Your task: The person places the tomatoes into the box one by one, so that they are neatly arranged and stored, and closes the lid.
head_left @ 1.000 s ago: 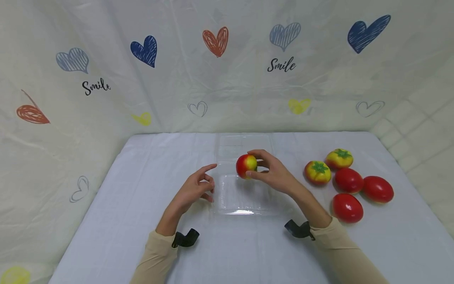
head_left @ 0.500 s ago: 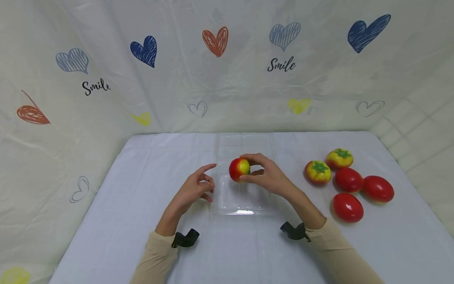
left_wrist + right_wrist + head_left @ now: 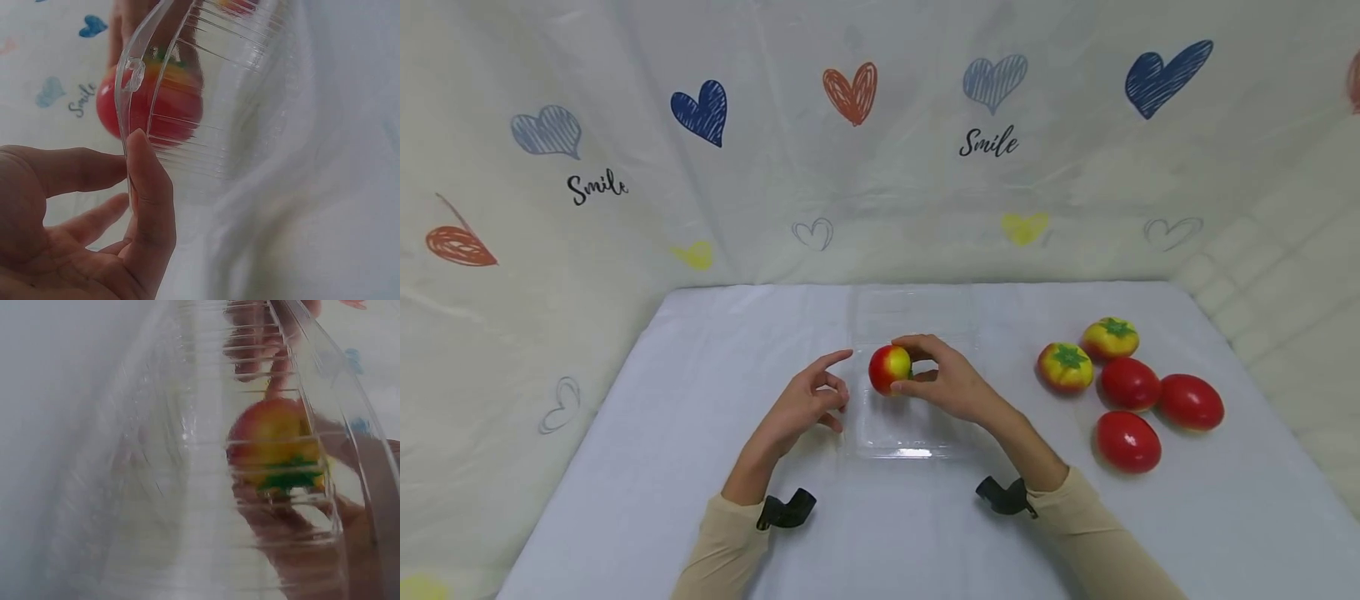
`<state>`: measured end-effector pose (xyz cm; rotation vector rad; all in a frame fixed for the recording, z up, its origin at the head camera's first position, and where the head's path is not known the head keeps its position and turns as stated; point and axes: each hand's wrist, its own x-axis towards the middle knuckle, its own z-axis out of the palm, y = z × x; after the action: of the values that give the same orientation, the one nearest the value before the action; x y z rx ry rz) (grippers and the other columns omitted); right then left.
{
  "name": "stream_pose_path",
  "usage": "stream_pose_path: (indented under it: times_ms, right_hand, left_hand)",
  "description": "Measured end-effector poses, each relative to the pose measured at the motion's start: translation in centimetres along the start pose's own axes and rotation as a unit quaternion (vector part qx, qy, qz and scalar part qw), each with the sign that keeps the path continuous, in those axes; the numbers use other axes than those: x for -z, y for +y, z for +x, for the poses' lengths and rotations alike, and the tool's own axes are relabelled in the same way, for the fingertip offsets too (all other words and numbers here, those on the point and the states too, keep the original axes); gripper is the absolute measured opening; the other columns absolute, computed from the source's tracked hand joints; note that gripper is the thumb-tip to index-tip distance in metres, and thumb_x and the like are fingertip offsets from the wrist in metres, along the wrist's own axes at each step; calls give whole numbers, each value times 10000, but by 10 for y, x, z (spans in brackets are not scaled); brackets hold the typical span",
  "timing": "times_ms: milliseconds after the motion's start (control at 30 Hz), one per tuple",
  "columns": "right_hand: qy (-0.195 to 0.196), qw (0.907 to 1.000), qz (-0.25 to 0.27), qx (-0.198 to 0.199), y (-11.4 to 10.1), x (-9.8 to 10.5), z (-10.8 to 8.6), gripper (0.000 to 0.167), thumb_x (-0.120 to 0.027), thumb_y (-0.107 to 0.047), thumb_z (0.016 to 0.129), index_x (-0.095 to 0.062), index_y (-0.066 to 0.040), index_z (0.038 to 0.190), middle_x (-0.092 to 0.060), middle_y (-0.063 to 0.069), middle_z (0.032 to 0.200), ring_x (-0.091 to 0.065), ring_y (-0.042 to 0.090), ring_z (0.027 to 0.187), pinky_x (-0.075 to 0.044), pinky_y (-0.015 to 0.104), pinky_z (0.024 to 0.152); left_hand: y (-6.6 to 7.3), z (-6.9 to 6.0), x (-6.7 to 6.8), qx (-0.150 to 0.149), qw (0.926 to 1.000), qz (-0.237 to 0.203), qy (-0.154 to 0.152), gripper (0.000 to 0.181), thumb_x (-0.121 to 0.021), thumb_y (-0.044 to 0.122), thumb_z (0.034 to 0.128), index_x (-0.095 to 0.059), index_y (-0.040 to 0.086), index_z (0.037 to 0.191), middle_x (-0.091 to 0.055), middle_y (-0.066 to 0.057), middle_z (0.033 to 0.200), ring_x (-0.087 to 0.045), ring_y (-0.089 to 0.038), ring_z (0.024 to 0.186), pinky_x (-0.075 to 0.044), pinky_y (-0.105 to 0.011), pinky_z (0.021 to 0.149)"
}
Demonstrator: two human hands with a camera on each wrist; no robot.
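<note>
From the head view, the right hand [image 3: 951,383] holds a red-and-yellow fruit [image 3: 889,370] between thumb and fingers, over the left part of a clear plastic box [image 3: 913,453] on the desk [image 3: 737,333]. The left hand [image 3: 801,408] is at the box's left side, near the fruit but apart from it. A clear lid [image 3: 910,312] lies open on the far side. Well to the right sit two leaf-topped fruits [image 3: 1065,367] and, nearer, three glossy red fruits [image 3: 1130,384].

In the left wrist view, the left thumb and a finger pinch the box's rim; the held fruit shows partly through the wall and partly above the rim.

In the right wrist view, the fruit's green leaf shows through the ribbed wall; I can't tell whether it touches the bottom.
</note>
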<state>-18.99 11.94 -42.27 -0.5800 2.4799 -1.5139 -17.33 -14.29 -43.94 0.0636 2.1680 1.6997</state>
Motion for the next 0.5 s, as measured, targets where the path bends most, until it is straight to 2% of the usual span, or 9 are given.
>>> stream_pose_path:
  times_ms: [233,500]
  right_hand:
    - [-16,9999,-89,77,-2,-6,1,653,-845,-182,868,-555,-140,1452,-566,125,1435,-597,331,1271,-582,525,1026]
    - [-24,9995,-290,155,-1,-14,4,664,-839,-171,872,-551,-99,1466,-584,121,1431,-594,318,1250,-601,510,998]
  left_hand:
    - [2,-1,0,-4,10000,-60,-46,675,-605,62,958,-428,240,1585,-598,-106,1021,-610,-260,870,-633,-305,659]
    - [3,-3,0,-32,10000,-26,-91,692,-619,67,956,-412,234,1595,-610,-112,1025,-614,-243,853,-638,-304,673]
